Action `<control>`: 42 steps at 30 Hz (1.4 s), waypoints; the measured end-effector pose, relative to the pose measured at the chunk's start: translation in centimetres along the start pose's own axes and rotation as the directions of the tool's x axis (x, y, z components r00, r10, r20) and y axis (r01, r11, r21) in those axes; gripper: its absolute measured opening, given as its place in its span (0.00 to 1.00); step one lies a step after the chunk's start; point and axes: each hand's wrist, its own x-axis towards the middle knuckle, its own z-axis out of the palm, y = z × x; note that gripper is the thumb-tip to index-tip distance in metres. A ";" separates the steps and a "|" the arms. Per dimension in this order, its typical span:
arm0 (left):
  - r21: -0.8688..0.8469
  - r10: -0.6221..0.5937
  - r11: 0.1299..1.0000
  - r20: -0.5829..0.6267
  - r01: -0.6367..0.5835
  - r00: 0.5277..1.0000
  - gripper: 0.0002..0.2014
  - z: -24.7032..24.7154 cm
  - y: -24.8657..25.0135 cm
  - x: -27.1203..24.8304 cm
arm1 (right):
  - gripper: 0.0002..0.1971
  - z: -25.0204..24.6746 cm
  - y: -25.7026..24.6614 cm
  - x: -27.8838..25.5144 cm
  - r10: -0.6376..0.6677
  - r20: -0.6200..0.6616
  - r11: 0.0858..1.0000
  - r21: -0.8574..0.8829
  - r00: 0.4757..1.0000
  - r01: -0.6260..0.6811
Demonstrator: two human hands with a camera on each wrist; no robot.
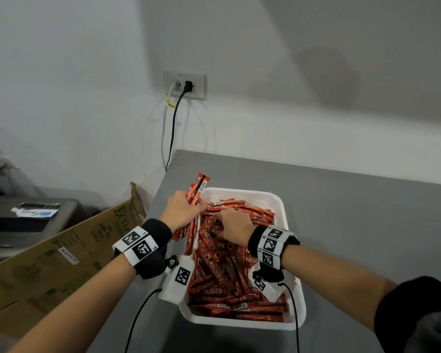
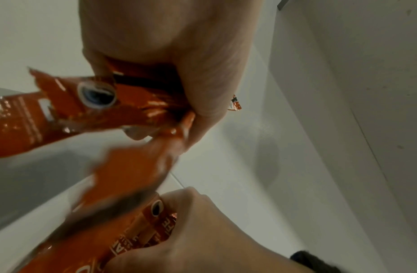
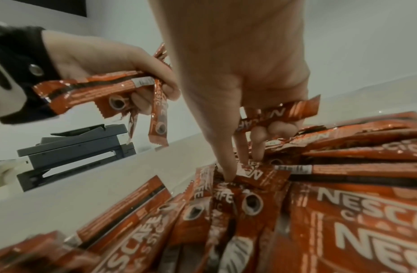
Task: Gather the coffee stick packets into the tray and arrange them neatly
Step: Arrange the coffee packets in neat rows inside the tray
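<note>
A white tray (image 1: 289,215) on the grey counter is heaped with red coffee stick packets (image 1: 222,273) lying at mixed angles. My left hand (image 1: 182,208) grips a bundle of several packets (image 1: 197,187) over the tray's far left corner; their ends stick up and hang down, as the bundle (image 2: 63,110) shows in the left wrist view. My right hand (image 1: 233,225) reaches down into the heap. In the right wrist view its curled fingers (image 3: 276,129) hold one packet (image 3: 279,114) while the forefinger (image 3: 226,166) and others poke among the packets (image 3: 249,203).
A few packets (image 1: 189,238) hang over the tray's left rim. An open cardboard box (image 1: 61,256) stands left of the counter, a dark grey printer (image 1: 36,220) behind it. A wall socket (image 1: 185,84) with two cables sits above the counter's back edge.
</note>
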 end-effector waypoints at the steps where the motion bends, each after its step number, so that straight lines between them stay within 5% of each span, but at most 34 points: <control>1: 0.004 -0.002 1.000 -0.001 0.002 1.000 0.09 0.0 0.0 0.0 | 0.12 0.0 0.0 0.1 0.007 0.004 1.000 -0.004 1.000 -0.007; 6: 0.021 0.002 1.000 -0.007 -0.001 1.000 0.10 0.1 0.0 0.1 | 0.19 -0.4 -0.1 0.1 0.006 0.039 1.000 -0.004 0.999 -0.005; 12: 0.005 0.018 1.000 0.017 -0.019 1.000 0.13 0.2 0.0 0.1 | 0.13 -1.1 -0.5 -0.3 -0.020 0.127 0.980 0.198 0.992 -0.006; 18: 0.004 0.021 1.000 -0.002 -0.021 1.000 0.12 0.0 -0.2 0.2 | 0.08 -1.7 -1.5 -1.5 -0.008 0.074 0.953 0.301 0.997 -0.014; 22: 0.003 0.026 1.000 -0.001 -0.026 1.000 0.11 0.1 0.0 0.3 | 0.18 -1.1 -2.5 -1.8 0.044 0.153 0.980 0.185 0.987 -0.073; 33: -0.024 0.013 1.000 0.021 -0.013 1.000 0.09 0.1 0.2 0.0 | 0.19 -0.1 -2.5 -1.3 0.091 0.210 0.993 0.052 0.973 -0.104; 38: -0.025 0.027 0.999 0.023 -0.027 0.999 0.07 0.4 0.4 0.1 | 0.17 0.1 -2.8 -1.2 0.080 0.234 0.981 0.155 0.969 -0.119; 42: -0.007 0.044 0.999 0.010 -0.044 0.999 0.07 0.4 0.7 0.3 | 0.11 -0.6 -2.3 -1.5 0.060 0.211 0.884 0.442 0.976 -0.150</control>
